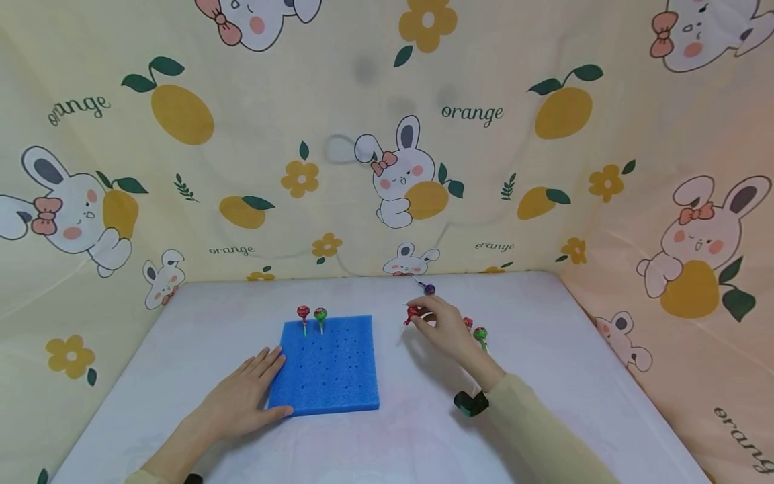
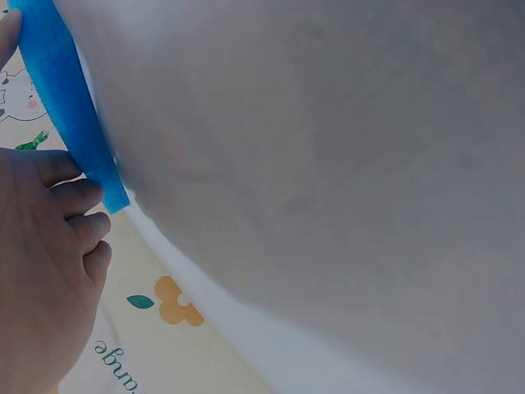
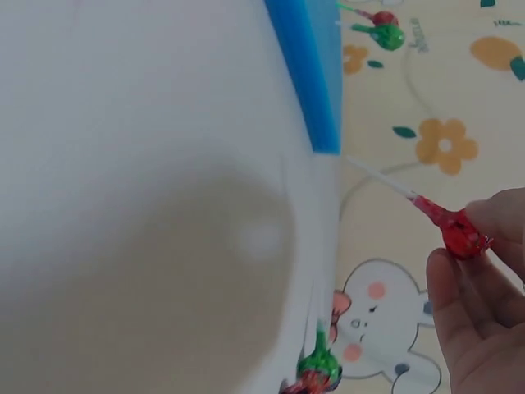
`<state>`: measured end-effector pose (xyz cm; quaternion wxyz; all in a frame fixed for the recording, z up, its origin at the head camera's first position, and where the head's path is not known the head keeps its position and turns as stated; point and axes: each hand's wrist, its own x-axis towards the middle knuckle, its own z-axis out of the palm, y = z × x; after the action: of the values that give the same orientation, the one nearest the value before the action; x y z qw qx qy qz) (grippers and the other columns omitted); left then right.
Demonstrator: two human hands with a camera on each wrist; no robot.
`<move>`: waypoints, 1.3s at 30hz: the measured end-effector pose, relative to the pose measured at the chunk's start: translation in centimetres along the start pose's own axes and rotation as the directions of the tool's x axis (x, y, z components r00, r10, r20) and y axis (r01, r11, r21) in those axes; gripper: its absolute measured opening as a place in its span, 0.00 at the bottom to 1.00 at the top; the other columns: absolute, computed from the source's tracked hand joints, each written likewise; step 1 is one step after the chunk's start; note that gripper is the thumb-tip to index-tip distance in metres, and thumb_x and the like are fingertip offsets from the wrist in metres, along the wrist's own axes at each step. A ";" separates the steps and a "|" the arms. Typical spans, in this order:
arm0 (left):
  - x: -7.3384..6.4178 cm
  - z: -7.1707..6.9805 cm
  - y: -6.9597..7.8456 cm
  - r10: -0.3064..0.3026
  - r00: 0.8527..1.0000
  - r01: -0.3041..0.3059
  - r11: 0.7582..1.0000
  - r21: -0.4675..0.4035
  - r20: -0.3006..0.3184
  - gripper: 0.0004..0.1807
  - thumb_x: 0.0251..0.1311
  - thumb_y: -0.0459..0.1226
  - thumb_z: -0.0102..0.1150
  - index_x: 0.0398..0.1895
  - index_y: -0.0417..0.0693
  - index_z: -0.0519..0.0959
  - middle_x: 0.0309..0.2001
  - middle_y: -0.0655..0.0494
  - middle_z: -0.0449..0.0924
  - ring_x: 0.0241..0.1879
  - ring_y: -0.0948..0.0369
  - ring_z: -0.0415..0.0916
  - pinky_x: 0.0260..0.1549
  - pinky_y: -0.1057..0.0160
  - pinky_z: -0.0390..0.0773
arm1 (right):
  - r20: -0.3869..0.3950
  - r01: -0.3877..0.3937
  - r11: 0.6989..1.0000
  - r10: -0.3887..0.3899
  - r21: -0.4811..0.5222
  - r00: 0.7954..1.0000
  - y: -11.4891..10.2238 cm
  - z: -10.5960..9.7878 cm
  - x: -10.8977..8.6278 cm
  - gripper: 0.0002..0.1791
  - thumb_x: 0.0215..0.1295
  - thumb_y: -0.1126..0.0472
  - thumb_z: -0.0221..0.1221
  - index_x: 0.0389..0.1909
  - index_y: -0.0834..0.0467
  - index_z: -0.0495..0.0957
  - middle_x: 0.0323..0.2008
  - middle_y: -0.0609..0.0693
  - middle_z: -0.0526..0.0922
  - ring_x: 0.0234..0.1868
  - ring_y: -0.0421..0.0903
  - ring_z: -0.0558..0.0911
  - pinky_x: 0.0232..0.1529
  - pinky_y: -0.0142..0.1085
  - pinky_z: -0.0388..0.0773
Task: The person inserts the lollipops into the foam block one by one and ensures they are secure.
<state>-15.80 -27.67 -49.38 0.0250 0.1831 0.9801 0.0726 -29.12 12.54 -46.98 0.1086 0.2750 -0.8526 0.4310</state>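
My right hand (image 1: 444, 329) pinches a red-wrapped lollipop (image 3: 462, 236) by its head between thumb and fingers, above the table to the right of a blue foam block (image 1: 338, 363). In the right wrist view its white stick points away from the fingers. My left hand (image 1: 244, 393) rests against the block's left edge, fingers straight and thumb at the front corner. Rows of small holes mark the block's top. Near its back left, a red lollipop (image 1: 304, 312) and a green lollipop (image 1: 320, 314) stand upright, stick down.
A purple lollipop (image 1: 429, 290) lies at the table's back, beyond my right hand. Another green lollipop (image 1: 480, 333) and a red one (image 1: 468, 323), partly hidden, are right of that hand. A patterned cloth (image 1: 484, 168) hangs behind the white table (image 1: 423, 437).
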 end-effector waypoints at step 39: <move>0.1 0.1 0.0 -0.008 1.000 0.008 1.000 0.008 0.008 0.60 0.60 0.75 0.53 0.79 0.35 0.62 0.80 0.38 0.56 0.79 0.39 0.53 0.74 0.36 0.60 | 0.068 0.069 0.987 -0.079 0.146 0.995 -4.4 8.1 5.0 0.15 0.69 0.73 0.63 0.55 0.62 0.84 0.55 0.55 0.83 0.52 0.48 0.85 0.51 0.32 0.85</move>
<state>-15.88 -27.63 -49.52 0.0286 0.1798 0.9810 0.0676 -30.33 2.09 -46.80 0.0729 0.3292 -0.8120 0.4765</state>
